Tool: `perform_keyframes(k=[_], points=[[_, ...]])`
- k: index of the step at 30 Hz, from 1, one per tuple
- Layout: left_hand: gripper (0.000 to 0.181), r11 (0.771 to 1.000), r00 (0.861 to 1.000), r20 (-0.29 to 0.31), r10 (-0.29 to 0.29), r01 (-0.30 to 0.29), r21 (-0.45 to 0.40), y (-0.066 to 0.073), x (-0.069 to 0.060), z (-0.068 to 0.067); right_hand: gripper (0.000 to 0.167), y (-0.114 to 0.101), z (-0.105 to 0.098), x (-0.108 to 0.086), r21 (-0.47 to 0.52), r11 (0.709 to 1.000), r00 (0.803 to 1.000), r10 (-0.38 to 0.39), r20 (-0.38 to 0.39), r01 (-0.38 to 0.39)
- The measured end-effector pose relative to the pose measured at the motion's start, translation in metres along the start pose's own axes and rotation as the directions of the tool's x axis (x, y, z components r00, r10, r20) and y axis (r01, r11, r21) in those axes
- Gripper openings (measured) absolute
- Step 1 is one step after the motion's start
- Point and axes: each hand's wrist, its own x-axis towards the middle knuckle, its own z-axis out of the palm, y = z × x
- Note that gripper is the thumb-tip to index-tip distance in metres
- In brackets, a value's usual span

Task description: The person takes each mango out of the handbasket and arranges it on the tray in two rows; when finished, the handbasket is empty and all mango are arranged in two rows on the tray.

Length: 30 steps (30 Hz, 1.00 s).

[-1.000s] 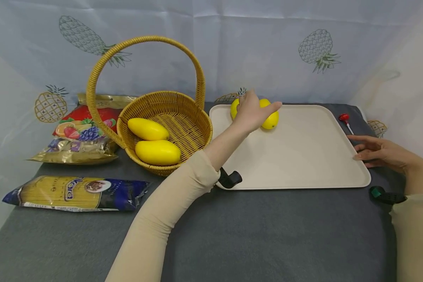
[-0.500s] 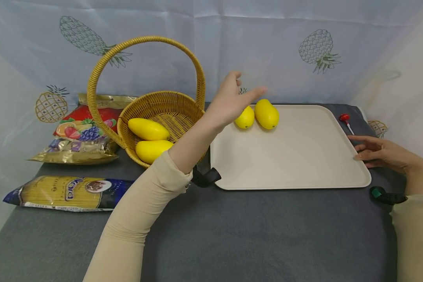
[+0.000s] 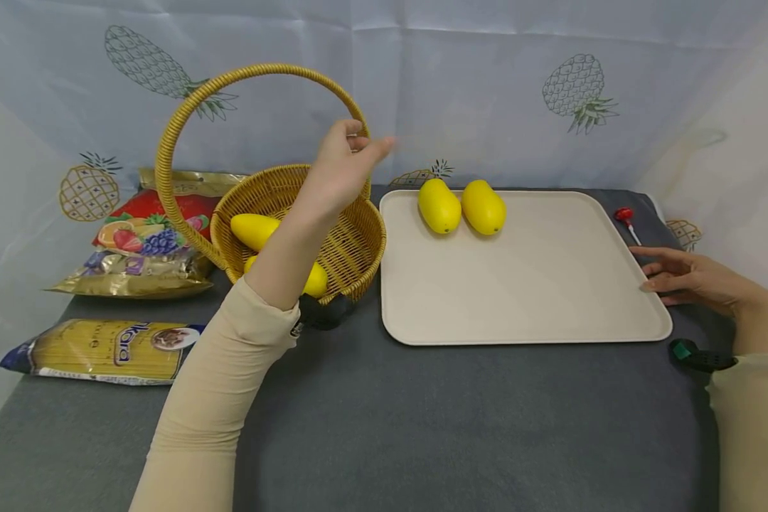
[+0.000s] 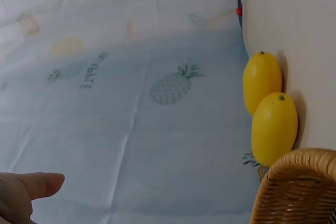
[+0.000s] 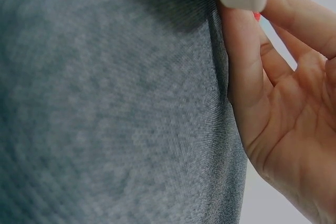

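Observation:
My left hand [image 3: 342,167] is in the air over the right side of a wicker basket [image 3: 365,263], holding nothing, its thumb stretched out. Inside the basket lie two yellow mangoes, one [image 3: 252,229] behind the other [image 3: 316,281], both partly covered by my left arm. Two more yellow mangoes, a left one [image 3: 439,206] and a right one [image 3: 483,208], lie side by side at the back left of a beige tray [image 3: 525,284]. At the tray's right edge, my right hand [image 3: 700,279] holds the rim between thumb and fingers, as the right wrist view shows.
A red lollipop [image 3: 624,215] lies right of the tray. Left of the basket are a candy bag [image 3: 147,242] and, nearer the front, a pasta pack [image 3: 102,348], partly hidden by my left sleeve. The basket's tall handle [image 3: 166,156] arches up. A patterned curtain [image 3: 473,85] hangs behind.
My left hand has let go of the left mango on the tray, lifted, and moved left over the basket. My right hand has stayed at the tray's edge.

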Motion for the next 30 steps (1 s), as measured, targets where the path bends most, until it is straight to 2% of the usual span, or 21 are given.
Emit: perform_keyframes(k=[4, 8, 13, 18, 24, 27, 30], points=[[0.071, 0.999, 0.998, -0.051, -0.034, 0.034, 0.003, -0.006, 0.005, -0.013, 0.067, 0.001, 0.000, 0.000, 0.006, 1.000, 1.000, 0.001, 0.004, -0.001], [0.071, 0.996, 0.991, -0.097, -0.093, 0.093, 0.005, -0.015, 0.014, -0.027, 0.067, 0.001, 0.000, 0.001, 0.010, 1.000, 1.000, 0.005, 0.003, -0.005], [0.075, 0.986, 0.981, -0.104, -0.165, 0.164, -0.020, -0.029, 0.025, -0.042, 0.067, 0.001, 0.000, 0.001, 0.010, 1.000, 1.000, 0.013, -0.001, -0.013], [0.079, 0.978, 0.971, -0.123, -0.206, 0.209, 0.007, -0.040, 0.033, -0.053, 0.066, 0.000, 0.000, 0.001, 0.013, 1.000, 1.000, 0.007, 0.000, -0.007], [0.087, 0.963, 0.962, -0.125, -0.243, 0.254, 0.085, -0.049, 0.034, -0.065, 0.066, 0.000, -0.001, 0.000, 0.025, 1.000, 1.000, -0.005, 0.012, 0.005], [0.087, 0.945, 0.955, -0.153, -0.254, 0.279, 0.172, -0.055, 0.034, -0.071, 0.066, 0.001, -0.001, 0.001, 0.026, 1.000, 1.000, -0.002, 0.013, 0.002], [0.087, 0.917, 0.949, -0.191, -0.249, 0.295, 0.269, -0.059, 0.035, -0.074, 0.066, 0.001, -0.001, 0.001, 0.029, 1.000, 1.000, -0.006, 0.014, 0.006]])
